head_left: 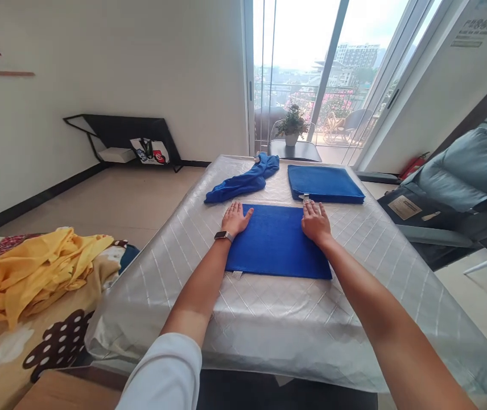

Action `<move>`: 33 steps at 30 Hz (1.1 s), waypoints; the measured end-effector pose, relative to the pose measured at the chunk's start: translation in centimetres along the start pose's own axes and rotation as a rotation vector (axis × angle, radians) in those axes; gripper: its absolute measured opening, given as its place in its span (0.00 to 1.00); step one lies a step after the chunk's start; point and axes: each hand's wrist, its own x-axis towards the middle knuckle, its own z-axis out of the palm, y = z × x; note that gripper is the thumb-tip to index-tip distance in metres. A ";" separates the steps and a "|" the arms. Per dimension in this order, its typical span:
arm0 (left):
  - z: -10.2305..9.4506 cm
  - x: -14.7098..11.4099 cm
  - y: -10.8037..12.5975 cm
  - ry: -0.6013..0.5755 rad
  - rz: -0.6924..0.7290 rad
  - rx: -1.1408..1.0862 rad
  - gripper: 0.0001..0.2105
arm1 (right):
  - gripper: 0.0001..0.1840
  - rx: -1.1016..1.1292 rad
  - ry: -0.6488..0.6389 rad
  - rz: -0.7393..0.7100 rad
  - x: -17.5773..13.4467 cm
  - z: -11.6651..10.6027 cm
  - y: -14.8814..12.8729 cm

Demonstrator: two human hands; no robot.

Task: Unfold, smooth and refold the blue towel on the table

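A blue towel (275,242) lies flat in a neat rectangle on the covered table, with a small white tag at its near left edge. My left hand (235,218) rests on its far left corner, fingers stretched out, a watch on the wrist. On the far right corner lies my right hand (315,221), palm down with fingers extended. Just beyond it sits a stack of folded blue towels (326,181), a white tag at its front left. A crumpled blue towel (247,181) is bunched up beyond my left hand.
A shiny silver-grey cover (175,285) spans the table. Yellow cloth (42,267) is heaped on a patterned surface at left. Behind the table, a potted plant (292,125) stands on a chair (297,151) by the glass door. A grey padded chair (469,165) is at right.
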 end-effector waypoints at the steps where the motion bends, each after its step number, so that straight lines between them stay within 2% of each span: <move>1: 0.0 0.0 0.0 0.000 -0.001 -0.002 0.42 | 0.34 -0.007 0.002 -0.015 -0.4 -0.2 -0.4; 5: 0.3 0.2 0.0 0.004 -0.009 0.016 0.43 | 0.35 0.030 -0.132 0.130 -2.1 -0.5 -1.2; 8: 0.4 0.3 0.1 0.007 -0.008 0.034 0.43 | 0.36 0.090 -0.252 0.162 -3.1 -0.1 -1.1; 12: 0.0 -0.1 0.0 0.035 0.009 0.004 0.47 | 0.37 0.139 -0.258 0.169 -3.7 0.3 -0.9; 15: -0.9 -0.7 -0.2 0.106 -0.004 -0.039 0.50 | 0.37 0.168 -0.254 0.170 -3.8 0.2 -1.0; 19: -2.6 -1.6 0.3 0.228 -0.042 -0.026 0.46 | 0.37 0.200 -0.253 0.170 -3.8 0.0 -1.1; 21: -3.0 -2.2 2.0 0.245 -0.009 -0.002 0.41 | 0.37 0.216 -0.253 0.178 -3.8 0.0 -1.2; 23: -2.6 -2.9 5.1 0.201 0.078 0.005 0.35 | 0.37 0.227 -0.256 0.183 -3.8 0.0 -1.2; 25: -1.3 -3.4 9.3 0.128 0.221 0.014 0.29 | 0.37 0.231 -0.256 0.178 -3.8 0.0 -1.2; 29: 2.7 -4.1 17.7 0.040 0.575 0.054 0.27 | 0.37 0.199 -0.266 0.114 -4.1 0.0 -0.8; 31: 4.1 -4.2 19.9 0.019 0.669 0.056 0.23 | 0.38 0.180 -0.268 0.074 -4.2 0.0 -0.5; 33: 4.8 -4.3 20.3 -0.012 0.699 0.058 0.22 | 0.38 0.180 -0.262 0.073 -4.3 0.0 -0.4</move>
